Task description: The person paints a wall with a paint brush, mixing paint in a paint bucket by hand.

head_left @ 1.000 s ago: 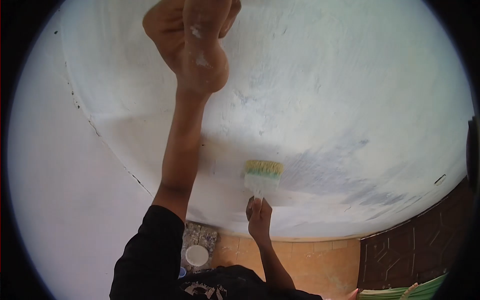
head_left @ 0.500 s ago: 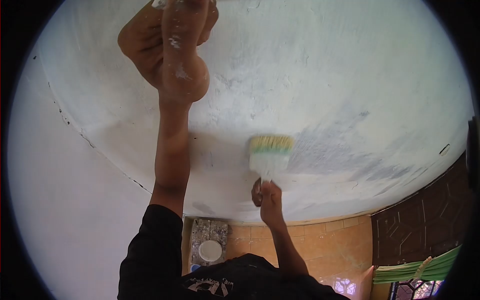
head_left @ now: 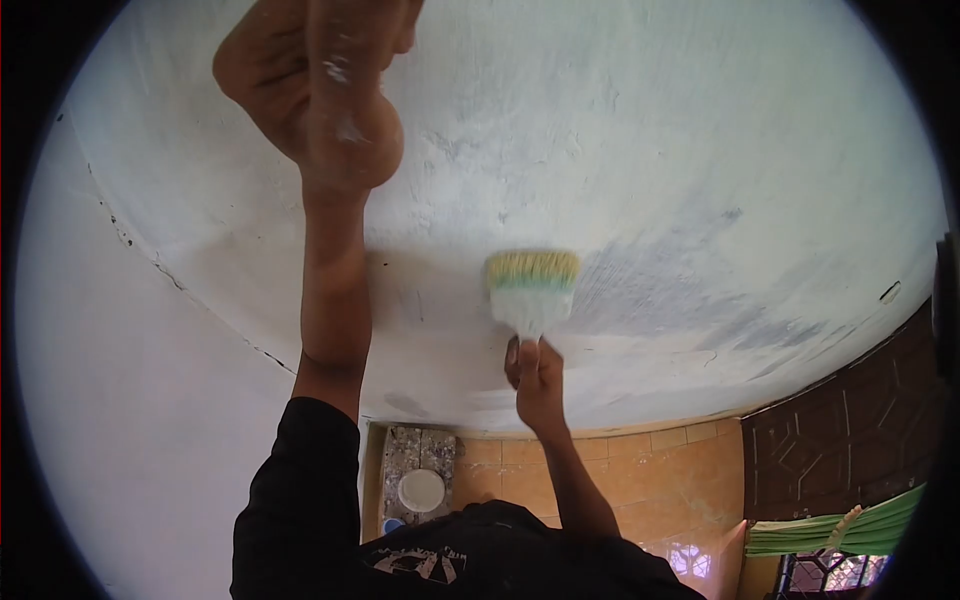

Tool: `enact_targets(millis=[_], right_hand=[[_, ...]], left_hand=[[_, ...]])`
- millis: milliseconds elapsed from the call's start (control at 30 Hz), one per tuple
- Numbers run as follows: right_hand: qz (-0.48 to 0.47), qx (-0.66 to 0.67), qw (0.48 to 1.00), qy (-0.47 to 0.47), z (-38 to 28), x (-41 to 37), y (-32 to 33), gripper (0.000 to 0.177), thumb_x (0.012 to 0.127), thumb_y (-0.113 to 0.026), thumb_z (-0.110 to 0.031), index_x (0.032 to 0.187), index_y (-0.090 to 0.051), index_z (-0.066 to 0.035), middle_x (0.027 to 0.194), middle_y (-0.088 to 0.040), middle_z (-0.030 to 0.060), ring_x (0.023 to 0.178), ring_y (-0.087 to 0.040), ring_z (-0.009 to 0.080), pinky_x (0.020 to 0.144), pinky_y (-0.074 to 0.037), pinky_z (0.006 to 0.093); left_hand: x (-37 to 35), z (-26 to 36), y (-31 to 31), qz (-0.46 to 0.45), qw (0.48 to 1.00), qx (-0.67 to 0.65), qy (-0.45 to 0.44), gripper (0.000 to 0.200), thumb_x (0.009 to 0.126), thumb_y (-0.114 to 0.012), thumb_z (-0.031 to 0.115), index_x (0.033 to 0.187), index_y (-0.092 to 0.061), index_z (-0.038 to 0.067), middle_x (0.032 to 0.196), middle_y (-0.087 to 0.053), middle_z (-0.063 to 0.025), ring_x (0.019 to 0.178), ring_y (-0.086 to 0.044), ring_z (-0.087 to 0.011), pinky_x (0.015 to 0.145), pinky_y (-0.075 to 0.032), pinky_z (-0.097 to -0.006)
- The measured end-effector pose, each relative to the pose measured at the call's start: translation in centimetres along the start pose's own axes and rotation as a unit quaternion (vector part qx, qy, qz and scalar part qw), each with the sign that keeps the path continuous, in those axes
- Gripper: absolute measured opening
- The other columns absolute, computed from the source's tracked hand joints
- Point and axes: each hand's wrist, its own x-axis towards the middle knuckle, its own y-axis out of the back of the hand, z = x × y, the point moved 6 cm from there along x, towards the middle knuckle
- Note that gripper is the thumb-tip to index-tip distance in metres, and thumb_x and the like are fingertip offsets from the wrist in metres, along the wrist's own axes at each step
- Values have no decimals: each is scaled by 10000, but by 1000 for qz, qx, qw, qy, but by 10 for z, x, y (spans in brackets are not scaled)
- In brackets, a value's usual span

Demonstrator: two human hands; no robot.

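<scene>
My right hand [head_left: 540, 385] is wrapped round the handle of a wide paintbrush [head_left: 533, 290]. The brush has a pale, paint-smeared body and yellowish bristles that are green near the base. Its bristles point up and lie at the whitish wall [head_left: 640, 150], left of a grey, streaky patch. At the upper left, close to the camera, my left hand [head_left: 320, 90] is raised with its fingers curled closed and specks of white paint on it. The top edge of the view cuts it off, so whatever it grips is hidden.
A cracked seam runs along the left wall [head_left: 150, 380]. Below are orange floor tiles [head_left: 600, 480] and a paint-spattered surface [head_left: 403, 450] bearing a round white lid or container [head_left: 421, 490]. To the right stand a dark panelled door [head_left: 840, 430] and a green curtain [head_left: 870, 525].
The paintbrush and my right hand have moved slightly up and left in view. My left hand has shifted up and left too, further out of the top edge.
</scene>
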Motion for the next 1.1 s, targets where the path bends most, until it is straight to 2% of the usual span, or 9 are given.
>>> enact_targets(millis=[167,267,367,500,667,767,833,933,1100], right_hand=[[15,2,997,-82,34,-46,4,477,1030,-399,-486,789,-453,-78,558,-348,-59,470,-302,33,426,-230,224],[14,-13,1000,-23,-16,-27,2,498,1022,-425,-479,852,-476,-14,631,-371,-35,560,-353,49,492,-299,241],[-16,15,999,-41,-28,-2,1,461,1035,-416,-441,867,-479,-16,629,-375,-35,558,-342,48,492,-298,236],[1,-16,1000,-24,8,-12,0,449,1049,-388,-424,799,-444,-56,595,-363,-48,505,-307,38,451,-256,230],[19,-55,994,-91,52,-53,10,465,1050,-385,-421,744,-423,-73,569,-371,-46,480,-318,35,435,-242,227],[19,-84,996,-9,-8,-32,4,497,1039,-382,-468,743,-431,-72,562,-364,-49,475,-320,32,431,-240,228],[17,-67,997,36,-41,-12,0,510,1036,-375,-484,740,-435,-73,564,-364,-50,470,-312,34,427,-237,228],[1,5,999,-41,-32,6,0,502,1039,-376,-474,747,-439,-70,567,-361,-49,465,-297,38,424,-230,230],[19,-21,998,-60,35,-37,8,488,1041,-382,-464,728,-397,-90,568,-348,-48,472,-291,39,429,-223,234]], left_hand=[[-6,3,-4,-5,1000,-17,24,410,896,-514,118,544,-304,106,539,-288,-9,442,-220,-93,444,-168,-285],[-4,2,-3,-23,999,-19,25,411,889,-517,123,546,-292,107,538,-281,-7,444,-216,-92,445,-162,-286],[-15,-17,15,42,998,-37,38,415,886,-524,121,549,-282,111,543,-274,-4,451,-200,-90,446,-156,-288],[-7,1,-3,-21,998,-52,31,429,899,-535,130,556,-279,108,546,-271,3,465,-183,-86,455,-161,-287],[-20,-19,15,5,998,-57,32,446,921,-537,152,562,-278,97,546,-263,9,481,-174,-79,471,-170,-285],[-8,8,-10,-42,998,-32,17,443,914,-540,155,562,-276,97,548,-258,9,484,-171,-80,470,-161,-285],[-14,1,-3,36,996,-48,68,442,902,-549,155,562,-271,102,548,-253,10,482,-166,-80,469,-152,-283],[-13,-1,-2,28,996,-59,66,442,890,-554,155,561,-262,108,544,-245,11,478,-160,-80,465,-141,-282],[-17,-9,7,28,998,-9,50,440,896,-547,158,565,-261,111,537,-240,14,477,-161,-72,461,-139,-284]])
